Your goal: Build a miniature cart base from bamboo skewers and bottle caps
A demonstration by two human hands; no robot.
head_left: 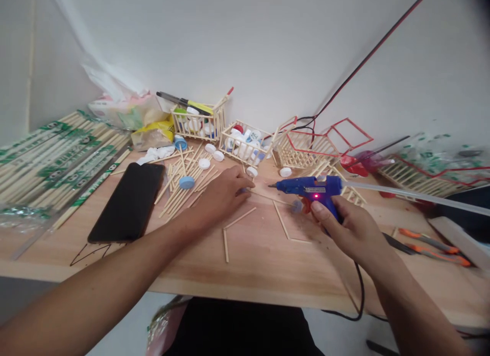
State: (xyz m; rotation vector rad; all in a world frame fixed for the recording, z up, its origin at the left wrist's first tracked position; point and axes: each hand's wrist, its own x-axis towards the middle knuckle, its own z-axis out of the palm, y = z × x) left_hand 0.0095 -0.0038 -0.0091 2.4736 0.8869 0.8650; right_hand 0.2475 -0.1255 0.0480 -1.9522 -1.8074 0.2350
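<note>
In my right hand (344, 223) is a blue hot glue gun (310, 187), its small light glowing red. A clear glue stick (413, 196) sticks out of its back, and its nozzle points left toward my left hand (227, 187). My left fingers are curled down to the tabletop, closed at the end of a thin wooden stick (271, 196); the fingertips are partly hidden. Nearer to me lie two bent shapes of joined sticks, one on the left (225, 243) and one on the right (281, 220).
Loose sticks (184, 192), bottle caps (187, 182) and a phone (128, 203) lie left. Behind stand small stick baskets (245, 144) with caps and pens. Packaged sticks (57, 162) cover the far left. Orange-handled pliers (436, 248) rest right, and a black cord (362, 289) hangs over the edge.
</note>
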